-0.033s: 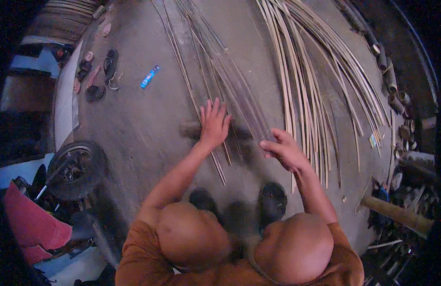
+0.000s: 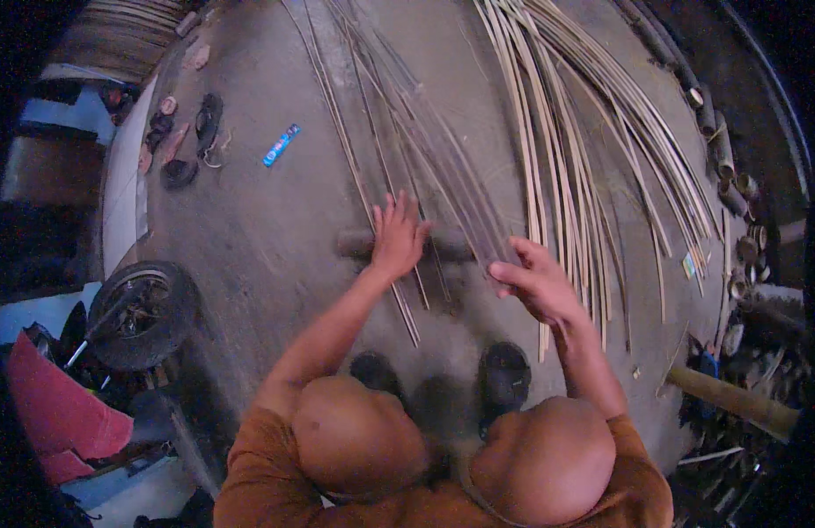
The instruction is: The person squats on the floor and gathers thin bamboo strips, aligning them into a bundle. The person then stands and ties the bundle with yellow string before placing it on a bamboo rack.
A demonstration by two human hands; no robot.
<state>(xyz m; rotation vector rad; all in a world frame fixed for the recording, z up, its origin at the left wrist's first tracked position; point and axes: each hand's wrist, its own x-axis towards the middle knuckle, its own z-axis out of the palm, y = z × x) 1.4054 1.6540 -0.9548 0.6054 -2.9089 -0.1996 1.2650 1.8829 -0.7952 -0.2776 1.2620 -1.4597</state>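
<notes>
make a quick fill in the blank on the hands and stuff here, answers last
The ____ hand holds several thin strips.
The left hand is palm ____ over other strips.
The wheel sits toward the picture's ____ edge.
The small flat packet is mainly ____ in colour.

Missing words: right; down; left; blue.

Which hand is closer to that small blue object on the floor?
Left. The left hand is to the right of the small blue object and nearer the body; the right hand, pinching thin strips, is farther off that way.
</notes>
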